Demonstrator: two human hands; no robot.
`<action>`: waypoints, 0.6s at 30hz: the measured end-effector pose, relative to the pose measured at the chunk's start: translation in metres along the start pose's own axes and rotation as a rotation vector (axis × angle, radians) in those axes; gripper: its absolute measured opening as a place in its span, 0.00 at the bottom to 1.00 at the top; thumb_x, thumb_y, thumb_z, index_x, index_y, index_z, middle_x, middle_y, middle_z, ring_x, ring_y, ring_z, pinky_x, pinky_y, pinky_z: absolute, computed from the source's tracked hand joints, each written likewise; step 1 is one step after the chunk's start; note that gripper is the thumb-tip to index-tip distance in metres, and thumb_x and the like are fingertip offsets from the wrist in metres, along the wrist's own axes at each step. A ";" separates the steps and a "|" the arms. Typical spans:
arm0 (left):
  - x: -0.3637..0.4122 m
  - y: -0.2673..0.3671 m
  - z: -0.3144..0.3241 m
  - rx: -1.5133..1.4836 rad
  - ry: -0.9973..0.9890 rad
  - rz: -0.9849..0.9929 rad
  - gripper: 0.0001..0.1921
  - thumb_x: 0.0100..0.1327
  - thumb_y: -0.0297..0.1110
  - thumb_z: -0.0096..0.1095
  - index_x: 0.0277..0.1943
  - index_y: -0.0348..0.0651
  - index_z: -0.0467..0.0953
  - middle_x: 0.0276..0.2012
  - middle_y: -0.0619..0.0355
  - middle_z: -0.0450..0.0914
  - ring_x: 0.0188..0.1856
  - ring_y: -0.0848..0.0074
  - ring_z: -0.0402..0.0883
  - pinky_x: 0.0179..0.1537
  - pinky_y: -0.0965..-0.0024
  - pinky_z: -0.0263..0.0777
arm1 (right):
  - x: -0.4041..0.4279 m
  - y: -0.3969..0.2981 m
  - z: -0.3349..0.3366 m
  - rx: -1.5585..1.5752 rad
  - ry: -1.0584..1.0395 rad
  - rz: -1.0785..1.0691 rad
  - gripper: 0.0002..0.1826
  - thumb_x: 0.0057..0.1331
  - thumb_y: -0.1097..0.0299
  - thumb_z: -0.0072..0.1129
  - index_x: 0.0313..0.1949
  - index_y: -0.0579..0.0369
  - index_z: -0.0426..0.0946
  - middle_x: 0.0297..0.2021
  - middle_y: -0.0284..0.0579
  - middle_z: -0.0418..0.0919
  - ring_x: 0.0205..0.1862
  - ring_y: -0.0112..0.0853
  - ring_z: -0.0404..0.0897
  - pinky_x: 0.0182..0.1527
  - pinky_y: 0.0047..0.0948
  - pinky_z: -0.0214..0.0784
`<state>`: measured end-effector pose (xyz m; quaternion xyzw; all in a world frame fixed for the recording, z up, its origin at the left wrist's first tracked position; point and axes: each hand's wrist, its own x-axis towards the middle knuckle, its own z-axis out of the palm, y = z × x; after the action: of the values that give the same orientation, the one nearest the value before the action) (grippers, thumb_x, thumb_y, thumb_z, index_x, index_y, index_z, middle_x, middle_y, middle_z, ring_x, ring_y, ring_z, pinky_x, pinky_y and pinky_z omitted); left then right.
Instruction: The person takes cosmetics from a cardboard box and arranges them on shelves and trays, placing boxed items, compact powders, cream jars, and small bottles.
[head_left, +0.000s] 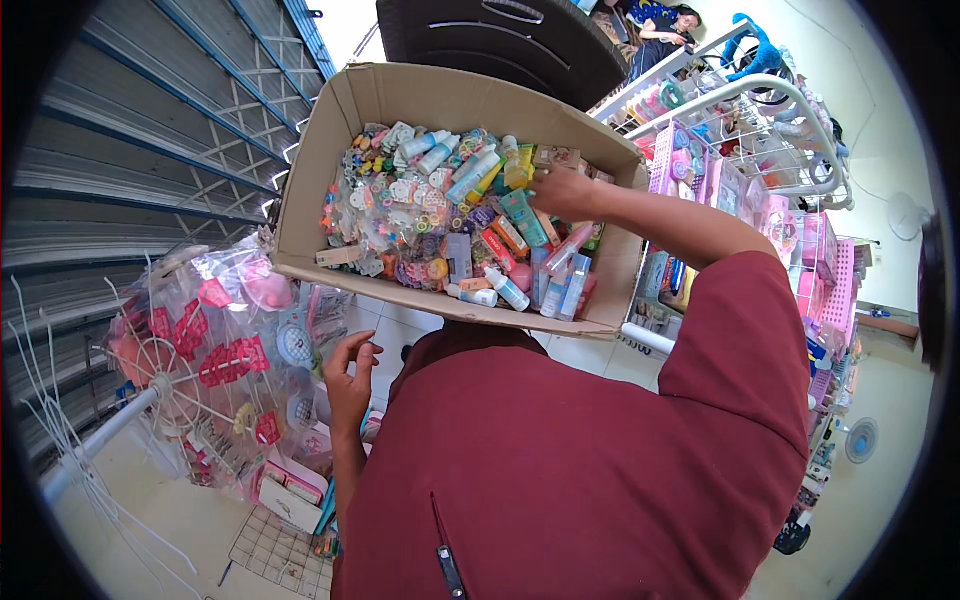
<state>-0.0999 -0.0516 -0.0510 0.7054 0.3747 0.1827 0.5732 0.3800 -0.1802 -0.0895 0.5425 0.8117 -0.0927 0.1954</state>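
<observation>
A large cardboard box (480, 304) stands before me, filled with small packaged goods. My right hand (564, 193) reaches into its right part, fingers down among the items. Near those fingers lie a teal tube (525, 217), a yellow bottle (516, 174) and a small brown carton (557, 156). Whether the fingers grip anything is hidden. Clear bags of small colourful trinkets (405, 199) fill the left side. White and blue bottles (474, 178) lie in the middle, with more bottles (574, 289) at the near right. My left hand (351, 365) hangs outside the box, empty, fingers loosely bent.
A dark chair back (502, 45) rises behind the box. On the left are a folding metal shutter (150, 135) and a rack (161, 386) hung with bagged goods. White wire shelving (795, 90) with pink baskets stands at right. A person (666, 37) sits far back.
</observation>
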 end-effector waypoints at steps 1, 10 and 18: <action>0.006 0.009 0.001 0.002 0.004 -0.003 0.10 0.74 0.29 0.58 0.51 0.34 0.81 0.34 0.54 0.86 0.34 0.77 0.83 0.38 0.73 0.76 | 0.002 -0.010 -0.004 0.011 0.071 -0.003 0.18 0.50 0.63 0.72 0.39 0.57 0.82 0.42 0.52 0.85 0.44 0.48 0.85 0.44 0.50 0.77; 0.056 0.039 0.007 0.304 0.170 0.553 0.07 0.63 0.20 0.65 0.44 0.37 0.80 0.39 0.49 0.83 0.40 0.60 0.83 0.45 0.62 0.76 | -0.015 -0.044 0.011 0.641 -0.604 0.014 0.45 0.56 0.47 0.74 0.63 0.63 0.63 0.43 0.65 0.83 0.48 0.58 0.83 0.49 0.51 0.75; 0.068 0.051 0.015 0.705 0.051 0.547 0.18 0.63 0.30 0.69 0.56 0.41 0.78 0.58 0.51 0.77 0.63 0.54 0.72 0.65 0.50 0.62 | -0.021 -0.057 0.042 0.886 -0.611 0.185 0.47 0.49 0.51 0.79 0.63 0.64 0.69 0.51 0.63 0.82 0.56 0.50 0.81 0.55 0.44 0.74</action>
<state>-0.0292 -0.0143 -0.0184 0.9262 0.2275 0.2061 0.2190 0.3440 -0.2359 -0.1225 0.5904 0.5503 -0.5615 0.1824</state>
